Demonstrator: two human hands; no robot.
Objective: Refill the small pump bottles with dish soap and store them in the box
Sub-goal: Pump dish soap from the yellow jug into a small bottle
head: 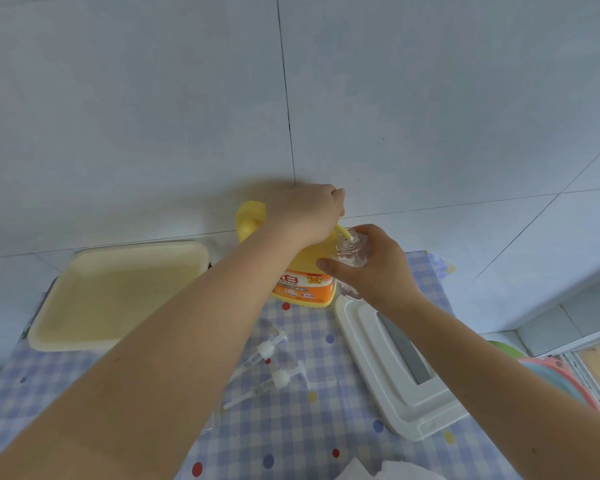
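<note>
A big yellow dish soap jug [305, 275] with an orange label stands at the back of the table. My left hand [305, 209] lies on top of its pump head, fingers curled over it. The yellow spout [343, 233] reaches into the open neck of a small clear bottle [352, 251]. My right hand [371, 268] grips that bottle and holds it tilted beside the jug. Two loose white pump heads [267, 349] [283, 377] with clear tubes lie on the checked cloth in front.
A cream open box [118, 296] sits at the left. A white lid [395, 368] with a grey handle lies at the right. White tissue [378, 471] shows at the bottom edge. A tiled wall stands behind. Coloured items [561, 379] lie at far right.
</note>
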